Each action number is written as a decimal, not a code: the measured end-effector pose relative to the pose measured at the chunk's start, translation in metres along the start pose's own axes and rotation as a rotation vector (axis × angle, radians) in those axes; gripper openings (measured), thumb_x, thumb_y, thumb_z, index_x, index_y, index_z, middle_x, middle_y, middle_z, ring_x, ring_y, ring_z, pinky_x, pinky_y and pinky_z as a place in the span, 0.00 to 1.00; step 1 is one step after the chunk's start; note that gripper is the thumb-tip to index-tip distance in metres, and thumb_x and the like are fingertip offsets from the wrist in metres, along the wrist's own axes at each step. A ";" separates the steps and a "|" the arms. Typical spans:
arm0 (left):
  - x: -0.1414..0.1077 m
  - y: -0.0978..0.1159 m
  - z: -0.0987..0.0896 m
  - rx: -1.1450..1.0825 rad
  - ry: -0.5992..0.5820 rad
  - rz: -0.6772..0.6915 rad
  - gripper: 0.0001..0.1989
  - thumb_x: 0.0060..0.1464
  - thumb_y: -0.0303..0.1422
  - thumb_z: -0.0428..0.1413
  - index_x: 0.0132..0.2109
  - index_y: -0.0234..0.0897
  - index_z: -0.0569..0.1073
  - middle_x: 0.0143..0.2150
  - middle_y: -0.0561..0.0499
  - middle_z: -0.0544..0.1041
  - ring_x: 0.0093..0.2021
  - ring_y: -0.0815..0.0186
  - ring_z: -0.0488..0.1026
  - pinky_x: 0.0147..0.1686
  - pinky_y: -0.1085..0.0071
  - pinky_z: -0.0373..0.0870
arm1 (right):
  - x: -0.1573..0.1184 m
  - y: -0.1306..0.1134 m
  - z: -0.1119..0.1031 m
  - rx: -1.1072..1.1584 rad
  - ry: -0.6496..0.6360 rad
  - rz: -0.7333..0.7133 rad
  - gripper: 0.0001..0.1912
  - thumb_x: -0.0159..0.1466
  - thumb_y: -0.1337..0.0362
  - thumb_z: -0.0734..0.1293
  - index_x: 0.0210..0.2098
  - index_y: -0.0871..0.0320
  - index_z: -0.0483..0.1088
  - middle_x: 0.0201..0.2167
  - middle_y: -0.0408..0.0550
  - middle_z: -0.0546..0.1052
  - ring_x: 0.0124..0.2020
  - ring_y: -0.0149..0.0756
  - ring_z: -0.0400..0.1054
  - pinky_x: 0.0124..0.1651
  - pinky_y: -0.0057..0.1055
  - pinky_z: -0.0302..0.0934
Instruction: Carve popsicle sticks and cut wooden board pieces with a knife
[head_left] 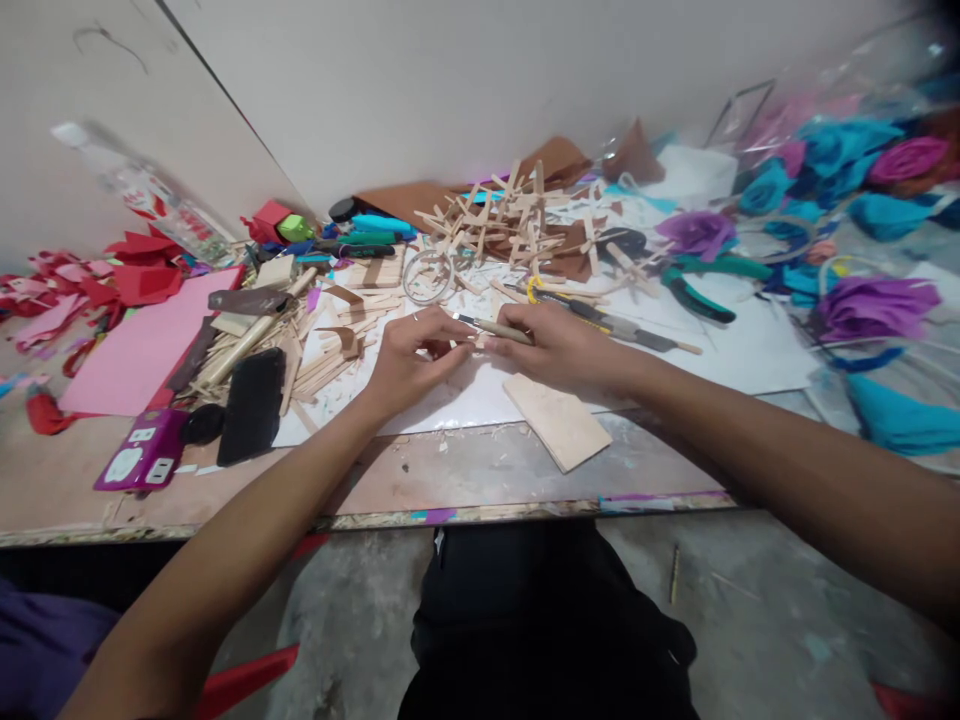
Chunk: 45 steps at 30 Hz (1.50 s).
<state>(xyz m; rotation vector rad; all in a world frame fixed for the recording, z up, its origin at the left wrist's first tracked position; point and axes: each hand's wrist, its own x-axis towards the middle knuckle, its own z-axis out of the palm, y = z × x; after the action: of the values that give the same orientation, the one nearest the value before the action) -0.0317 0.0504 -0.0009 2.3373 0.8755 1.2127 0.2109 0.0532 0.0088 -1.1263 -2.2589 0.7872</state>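
My right hand (544,340) is closed around a craft knife (502,329), whose metal tip points left toward my other hand. Thumb and fingers of my left hand (416,350) pinch a small pale piece of wood (479,342), mostly covered by the fingertips. Both hands meet over a white sheet (450,405) scattered with shavings. A flat wooden block (559,422) lies just below my right hand, near the table's front edge. Behind the hands is a heap of little crossed wooden-stick frames (525,225). Loose wooden sticks (330,370) lie left of my left hand.
A black phone (251,405) and a purple box (142,450) sit at left, by pink paper (142,350). Green-handled pliers (701,285), a yellow-and-black cutter (600,318) and a tape roll (427,277) lie around the hands. Paper flowers (874,305) crowd the right.
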 end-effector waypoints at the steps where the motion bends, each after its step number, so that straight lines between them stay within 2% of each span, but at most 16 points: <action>1: 0.000 0.000 0.000 -0.002 0.001 0.000 0.05 0.59 0.30 0.66 0.44 0.38 0.84 0.37 0.49 0.83 0.30 0.72 0.77 0.27 0.77 0.73 | 0.000 0.001 0.000 0.010 0.005 0.004 0.20 0.73 0.52 0.67 0.30 0.54 0.62 0.23 0.40 0.64 0.27 0.33 0.57 0.33 0.35 0.45; 7: 0.001 0.003 0.000 -0.023 0.020 -0.046 0.07 0.60 0.34 0.67 0.44 0.37 0.85 0.38 0.48 0.84 0.33 0.70 0.79 0.30 0.76 0.74 | 0.000 0.003 0.002 0.051 0.023 0.017 0.19 0.72 0.52 0.67 0.29 0.54 0.62 0.24 0.40 0.64 0.27 0.32 0.56 0.32 0.34 0.46; 12: -0.001 0.006 0.001 -0.108 -0.080 -0.265 0.07 0.62 0.36 0.65 0.41 0.36 0.83 0.32 0.49 0.81 0.29 0.71 0.74 0.28 0.74 0.70 | -0.001 0.001 0.003 0.116 0.053 0.012 0.17 0.70 0.53 0.69 0.30 0.55 0.64 0.25 0.40 0.67 0.29 0.32 0.58 0.33 0.33 0.48; 15: -0.001 0.007 0.002 -0.234 -0.095 -0.407 0.08 0.61 0.36 0.66 0.38 0.35 0.80 0.31 0.50 0.80 0.27 0.72 0.71 0.26 0.75 0.67 | -0.001 0.003 0.004 0.129 0.064 0.004 0.18 0.69 0.53 0.70 0.30 0.55 0.64 0.25 0.39 0.66 0.28 0.32 0.57 0.33 0.33 0.48; 22: 0.004 0.007 -0.003 -0.379 -0.097 -0.581 0.08 0.64 0.35 0.62 0.37 0.36 0.77 0.19 0.57 0.70 0.18 0.75 0.62 0.20 0.76 0.59 | 0.004 0.010 0.000 0.085 0.055 -0.061 0.19 0.70 0.54 0.67 0.29 0.53 0.57 0.26 0.39 0.62 0.28 0.32 0.53 0.33 0.33 0.49; 25: 0.006 0.008 -0.005 -0.390 -0.059 -0.606 0.06 0.62 0.33 0.62 0.36 0.37 0.77 0.18 0.57 0.69 0.17 0.75 0.61 0.19 0.76 0.57 | 0.004 0.010 -0.002 0.103 0.042 -0.081 0.17 0.71 0.56 0.66 0.30 0.53 0.56 0.28 0.40 0.61 0.29 0.32 0.54 0.34 0.33 0.50; 31: 0.006 0.003 -0.004 -0.423 -0.008 -0.607 0.05 0.59 0.32 0.63 0.35 0.37 0.78 0.18 0.57 0.70 0.17 0.76 0.62 0.19 0.76 0.54 | 0.002 0.010 -0.004 0.147 0.033 -0.022 0.14 0.72 0.55 0.65 0.33 0.53 0.59 0.28 0.41 0.63 0.30 0.35 0.56 0.34 0.34 0.50; 45: 0.003 0.008 0.003 -0.528 -0.061 -0.637 0.08 0.56 0.38 0.67 0.35 0.39 0.81 0.17 0.57 0.66 0.17 0.75 0.58 0.17 0.74 0.51 | 0.004 0.017 0.000 0.076 0.023 -0.070 0.17 0.73 0.53 0.64 0.32 0.53 0.57 0.30 0.42 0.64 0.30 0.35 0.54 0.34 0.35 0.48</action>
<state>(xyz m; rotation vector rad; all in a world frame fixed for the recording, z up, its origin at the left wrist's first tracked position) -0.0252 0.0461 0.0034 1.5049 1.0174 0.9392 0.2181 0.0649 -0.0025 -1.0106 -2.2171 0.8208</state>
